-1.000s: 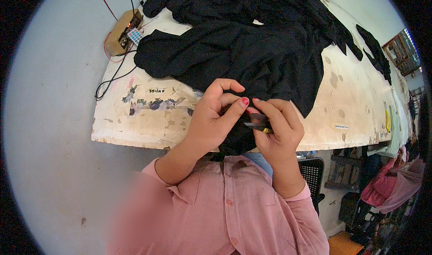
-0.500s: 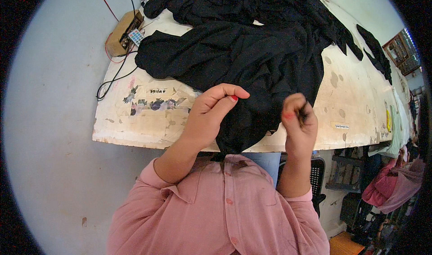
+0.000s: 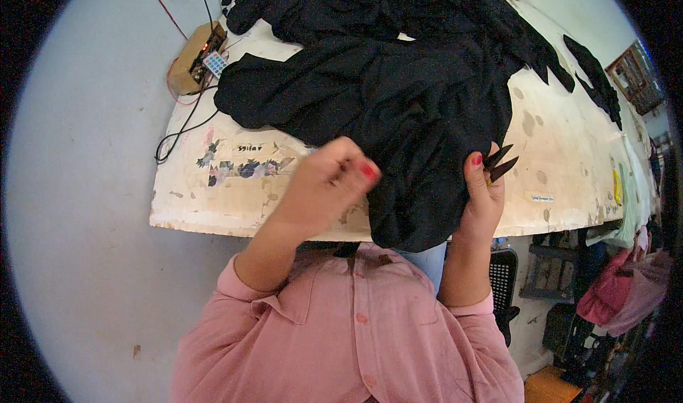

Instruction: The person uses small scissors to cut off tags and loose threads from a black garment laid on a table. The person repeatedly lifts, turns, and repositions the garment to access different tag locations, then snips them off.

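Observation:
A large black cloth garment [image 3: 420,140] lies bunched on the table, its near end hanging over the front edge toward my lap. My left hand [image 3: 320,186] is closed at the cloth's left side, thumb against curled fingers; whatever it may pinch is too small or hidden. In my right hand [image 3: 482,204] is a pair of thread snips [image 3: 501,165], two dark pointed blades sticking out to the right past the thumb. That hand is at the cloth's right edge, and its curled fingers are partly hidden.
More black cloth [image 3: 334,8] is heaped at the back of the pale, stained table [image 3: 562,182]. A brown box with wires [image 3: 191,58] and a small remote control [image 3: 215,63] stand at the far left. A black chair [image 3: 504,278] is below the right edge.
My left hand has moved slightly down and left and curled closed. The right hand has turned, bringing the snips' blades into view. The cloth's near end has shifted right and spread wider.

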A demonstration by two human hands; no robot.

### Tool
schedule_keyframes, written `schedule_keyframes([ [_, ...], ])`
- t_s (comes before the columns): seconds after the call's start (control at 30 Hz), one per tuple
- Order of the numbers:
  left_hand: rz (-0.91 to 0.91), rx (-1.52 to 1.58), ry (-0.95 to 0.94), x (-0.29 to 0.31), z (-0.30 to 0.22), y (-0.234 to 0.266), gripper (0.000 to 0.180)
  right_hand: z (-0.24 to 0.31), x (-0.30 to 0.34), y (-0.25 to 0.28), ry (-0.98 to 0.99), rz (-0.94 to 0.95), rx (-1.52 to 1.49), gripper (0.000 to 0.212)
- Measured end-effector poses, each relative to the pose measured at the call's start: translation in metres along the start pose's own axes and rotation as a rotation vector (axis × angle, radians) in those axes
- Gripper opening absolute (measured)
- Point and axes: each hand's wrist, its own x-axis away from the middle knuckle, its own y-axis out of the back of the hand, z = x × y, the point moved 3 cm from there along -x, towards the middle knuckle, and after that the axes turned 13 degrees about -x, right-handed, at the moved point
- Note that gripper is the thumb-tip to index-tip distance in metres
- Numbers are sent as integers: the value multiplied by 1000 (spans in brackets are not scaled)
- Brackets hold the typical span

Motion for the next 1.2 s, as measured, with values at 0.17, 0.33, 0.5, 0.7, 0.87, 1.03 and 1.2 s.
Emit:
schedule_keyframes([
  [0.17,57,233,-24,-4,5,-26,35,1,4,1,-2,75,-119,39],
  [0.33,320,1048,215,-3,5,-18,24,0,-14,35,-72,-56,12,36],
  [0.5,123,749,87,-3,17,-19,31,-7,-23,43,-91,67,859,35],
  [0.7,203,639,42,-9,-8,-20,22,19,-8,0,402,1,982,38],
  [0.87,139,471,-11,-10,6,-23,27,24,12,-40,453,432,968,33],
  [1.03,121,635,33,-10,-6,-16,32,4,11,-35,59,307,600,25],
  [1.2,121,637,55,-10,-1,-14,32,3,4,-36,261,428,614,27],
])
